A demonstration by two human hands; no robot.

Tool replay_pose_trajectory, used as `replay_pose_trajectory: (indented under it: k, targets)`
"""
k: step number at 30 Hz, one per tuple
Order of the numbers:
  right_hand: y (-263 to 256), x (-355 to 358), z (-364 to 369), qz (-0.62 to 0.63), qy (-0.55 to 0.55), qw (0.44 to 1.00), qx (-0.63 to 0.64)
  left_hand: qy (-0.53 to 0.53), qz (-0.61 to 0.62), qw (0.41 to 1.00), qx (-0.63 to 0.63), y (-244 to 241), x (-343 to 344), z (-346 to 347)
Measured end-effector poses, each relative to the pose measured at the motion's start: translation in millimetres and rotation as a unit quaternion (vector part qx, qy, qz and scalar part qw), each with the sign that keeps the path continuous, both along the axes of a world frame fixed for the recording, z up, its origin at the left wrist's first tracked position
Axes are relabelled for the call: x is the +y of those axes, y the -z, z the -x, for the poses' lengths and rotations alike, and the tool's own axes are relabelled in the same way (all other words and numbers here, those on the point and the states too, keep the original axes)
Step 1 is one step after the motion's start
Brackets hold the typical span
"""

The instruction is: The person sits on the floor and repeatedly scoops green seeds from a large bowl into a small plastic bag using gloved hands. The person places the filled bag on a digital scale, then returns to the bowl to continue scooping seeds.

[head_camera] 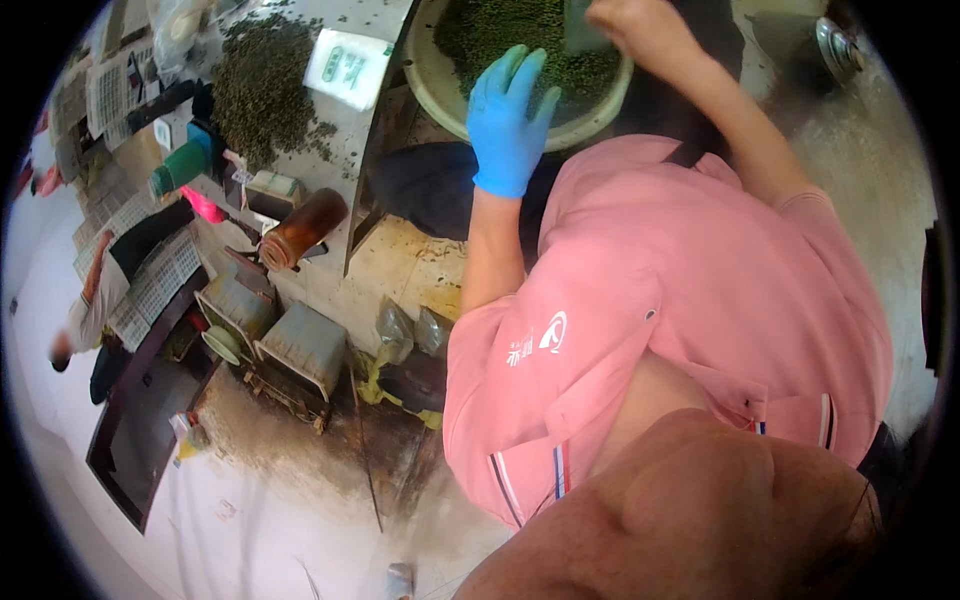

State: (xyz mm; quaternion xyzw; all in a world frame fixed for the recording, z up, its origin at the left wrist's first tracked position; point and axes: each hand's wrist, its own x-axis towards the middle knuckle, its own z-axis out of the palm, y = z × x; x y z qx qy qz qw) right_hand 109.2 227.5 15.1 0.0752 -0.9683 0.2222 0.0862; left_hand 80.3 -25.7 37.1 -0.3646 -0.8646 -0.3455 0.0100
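Note:
A large round pale basin point(450, 112) holds a mass of small green pellets or buds point(480, 37) and stands before me at the top of the view. My left hand point(510, 124), in a blue glove with green-stained fingertips, is over the basin's near side; its fingers are spread and nothing shows in it. Bare and slightly blurred, my right hand point(645, 30) is over the basin's far right part, fingers curled at the edge of a translucent flat piece point(585, 26). The top of that piece is cut off by the picture's edge.
Left of the basin, a metal-topped table point(375, 26) bears a dark heap of similar pellets point(262, 90), a white printed packet point(349, 69) and a brown jar point(304, 229). Grey bins point(304, 349) stand on the stained floor. At the far left, another person point(97, 292) is beside pale mesh trays point(157, 277).

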Motion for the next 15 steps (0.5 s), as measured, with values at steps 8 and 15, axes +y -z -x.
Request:
replay_pose_trajectory:
  k: [8, 15]
  targets:
    - [-33, 25, 7, 0.052, 0.077, 0.994, 0.057, 0.145, 0.308, 0.930, 0.138, 140, 48, -19]
    - [-24, 32, -11, 0.061, 0.103, 0.992, 0.045, 0.104, 0.105, 0.983, -0.113, 169, 27, 7]
